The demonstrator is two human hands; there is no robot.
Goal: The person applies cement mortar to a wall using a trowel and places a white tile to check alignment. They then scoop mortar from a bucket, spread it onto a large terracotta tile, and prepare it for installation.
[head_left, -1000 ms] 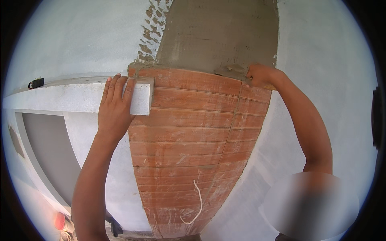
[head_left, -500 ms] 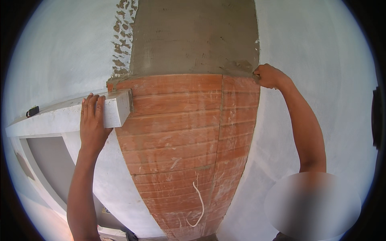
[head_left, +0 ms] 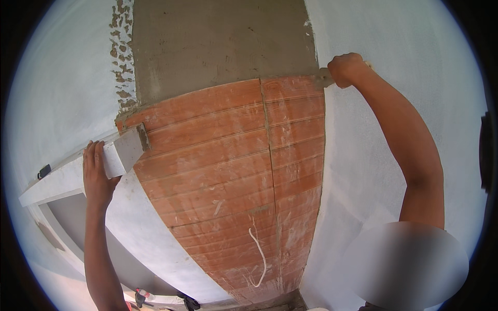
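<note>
My left hand [head_left: 97,167] lies over the front edge of a white ledge [head_left: 124,151], fingers stretched across its top and thumb apart. My right hand [head_left: 347,70] is closed around a small trowel. The mortar-smeared trowel blade [head_left: 324,78] shows to the left of my fist, and a bit of pale handle sticks out behind it. It is at the right end of the seam where the wet grey mortar [head_left: 223,46] meets the top row of reddish-brown wood-look tiles [head_left: 207,114]. My fist hides part of the trowel.
White walls [head_left: 378,145] flank the tiled strip. A band of chipped plaster [head_left: 123,57] runs along the mortar's left side. A white cable [head_left: 259,256] hangs from the lower tiles. A small black object [head_left: 44,171] rests on the ledge, above a doorway-like opening [head_left: 67,217].
The view has swung, so the wall sits further left and tilted. My right fist has turned at the corner, and the trowel blade now shows more plainly. My left hand stays on the ledge.
</note>
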